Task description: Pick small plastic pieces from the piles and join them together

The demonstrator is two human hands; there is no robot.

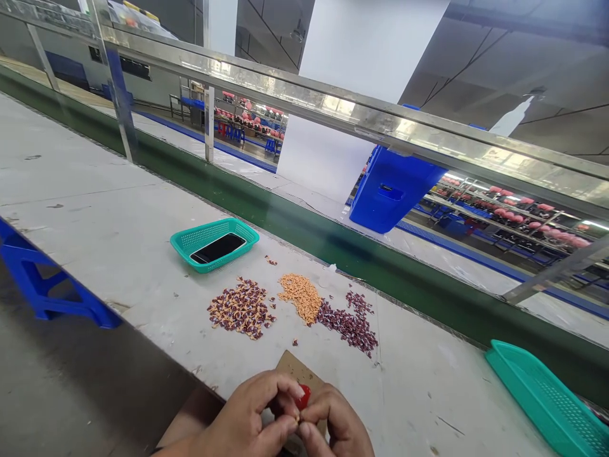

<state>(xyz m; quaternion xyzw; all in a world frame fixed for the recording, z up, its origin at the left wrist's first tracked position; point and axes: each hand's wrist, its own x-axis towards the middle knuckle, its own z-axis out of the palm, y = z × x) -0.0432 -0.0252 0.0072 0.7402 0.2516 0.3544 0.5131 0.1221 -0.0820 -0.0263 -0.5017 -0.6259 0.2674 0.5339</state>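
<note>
My left hand (259, 412) and my right hand (335, 422) meet at the table's near edge, fingertips pinched together on a tiny orange piece (297, 418). A small red object (303, 397) shows between the fingers; its kind is unclear. Under the hands lies a piece of brown cardboard (295, 365). Beyond them are three heaps of small pieces: a mixed purple-and-orange pile (242, 308) at left, an orange pile (301, 297) in the middle, and a dark purple pile (349, 327) touching it on the right. One loose piece (295, 342) sits nearer the cardboard.
A green basket (178, 244) with a phone (219, 248) in it stands behind the mixed pile. Another green basket (528, 374) is at far right. A green conveyor belt (295, 219) runs behind the table; a blue bin (394, 190) stands beyond. A blue stool (61, 289) is at left.
</note>
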